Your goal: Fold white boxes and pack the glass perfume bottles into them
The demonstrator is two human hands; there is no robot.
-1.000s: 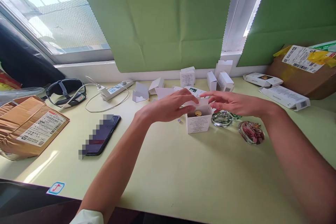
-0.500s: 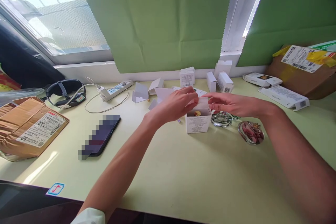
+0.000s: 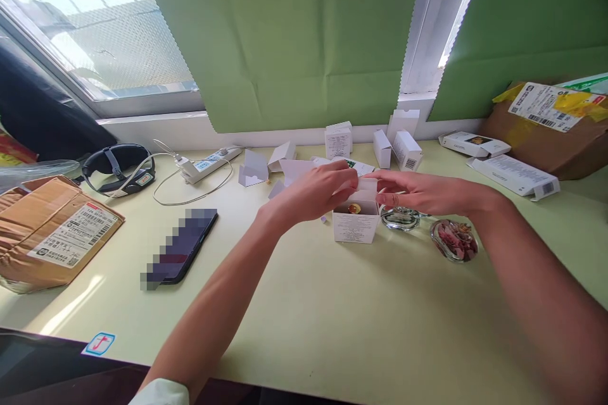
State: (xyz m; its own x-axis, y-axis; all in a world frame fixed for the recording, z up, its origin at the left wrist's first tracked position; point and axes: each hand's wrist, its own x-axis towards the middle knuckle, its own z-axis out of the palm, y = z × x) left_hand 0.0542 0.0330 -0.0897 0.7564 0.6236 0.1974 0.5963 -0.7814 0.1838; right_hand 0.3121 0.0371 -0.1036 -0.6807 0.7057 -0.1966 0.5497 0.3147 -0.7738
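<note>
Left hand (image 3: 317, 190), right hand (image 3: 418, 192) half-curled at rear flap (image 3: 367, 186) of open box (image 3: 355, 229); whether either grips, cannot tell. Box upright on surface (image 3: 285, 304), gold piece (image 3: 354, 208) inside. Light touch, box braced, should spare creases.

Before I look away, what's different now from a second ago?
The small white box has shifted slightly left, along with the gold-coloured piece inside it. The wrist of the left hand has swung rightward. Nothing was visibly picked up or let go: that hand and the right hand stay at the box's open top. The phone and the pink glass piece stayed put.
</note>
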